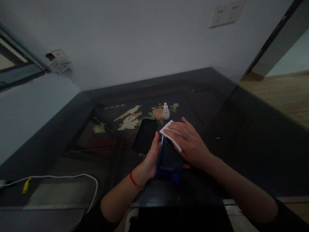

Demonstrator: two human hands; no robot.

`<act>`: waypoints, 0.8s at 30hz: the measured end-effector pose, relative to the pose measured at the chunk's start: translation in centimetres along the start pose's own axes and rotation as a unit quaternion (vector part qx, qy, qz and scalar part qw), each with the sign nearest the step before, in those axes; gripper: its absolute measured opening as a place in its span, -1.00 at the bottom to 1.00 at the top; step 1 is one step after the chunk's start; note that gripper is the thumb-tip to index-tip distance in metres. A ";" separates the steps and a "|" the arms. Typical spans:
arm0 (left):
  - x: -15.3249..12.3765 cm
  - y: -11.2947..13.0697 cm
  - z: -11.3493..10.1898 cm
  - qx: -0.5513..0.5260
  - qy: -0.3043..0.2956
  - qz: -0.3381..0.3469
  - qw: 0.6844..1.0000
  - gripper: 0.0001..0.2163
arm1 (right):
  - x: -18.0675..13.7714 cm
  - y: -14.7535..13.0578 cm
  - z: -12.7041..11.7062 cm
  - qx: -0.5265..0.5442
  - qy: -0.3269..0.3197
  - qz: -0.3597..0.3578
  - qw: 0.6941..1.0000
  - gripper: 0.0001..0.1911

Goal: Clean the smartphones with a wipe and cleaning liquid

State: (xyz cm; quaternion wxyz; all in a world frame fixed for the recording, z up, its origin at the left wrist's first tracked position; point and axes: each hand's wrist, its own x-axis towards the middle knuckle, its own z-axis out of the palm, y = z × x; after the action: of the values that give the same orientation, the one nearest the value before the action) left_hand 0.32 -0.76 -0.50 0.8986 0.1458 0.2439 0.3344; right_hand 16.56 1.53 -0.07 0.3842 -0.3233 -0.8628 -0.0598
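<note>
My left hand (150, 160), with a red string on its wrist, grips a dark blue phone (168, 163) by its left edge and holds it tilted above the table. My right hand (190, 143), a ring on one finger, lies over the phone's upper end with fingers stretched out, pressing a white wipe (169, 134) against it. A black phone case (145, 135) lies flat on the table just left of the hands. A small clear dropper bottle (166, 111) stands upright behind them.
The dark glass-topped table (241, 138) has bird and flower inlay (131, 117). A white cable (60, 177) with a yellow tag lies at the near left. White walls with sockets (225, 13) stand behind. Wooden floor (285, 93) shows at the right.
</note>
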 end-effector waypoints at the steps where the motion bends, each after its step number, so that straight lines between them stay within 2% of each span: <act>1: 0.1 0.0 0.0 0.004 0.010 0.004 1.000 -0.39 | 0.0 -0.1 0.1 0.001 -0.004 -0.016 1.000 -0.63; 7: 0.0 0.2 0.2 -0.009 -0.004 0.001 1.000 -0.37 | -0.1 0.4 -0.2 -0.008 -0.032 0.035 0.999 -0.59; 10: 0.2 0.2 0.0 -0.009 0.009 0.002 1.000 -0.33 | -0.2 0.1 -0.1 -0.022 -0.040 -0.011 0.999 -0.59; 14: 0.6 0.2 -0.3 -0.021 0.015 0.039 0.999 -0.34 | -0.4 -0.7 0.1 -0.018 -0.063 -0.075 0.995 -0.54; 20: 0.2 1.1 0.3 -0.016 0.025 0.051 0.998 -0.28 | -0.5 -0.1 -0.8 0.026 -0.057 -0.103 0.993 -0.59; 24: 0.0 1.5 0.4 -0.013 0.041 0.077 0.996 -0.26 | -0.6 0.0 -0.7 0.005 -0.058 -0.100 0.993 -0.56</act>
State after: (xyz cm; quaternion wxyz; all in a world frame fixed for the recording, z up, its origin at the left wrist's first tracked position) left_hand -0.23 0.29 0.48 0.8614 0.1386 0.2640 0.4113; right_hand 17.29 0.96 0.01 0.3277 -0.2365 -0.9117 -0.0745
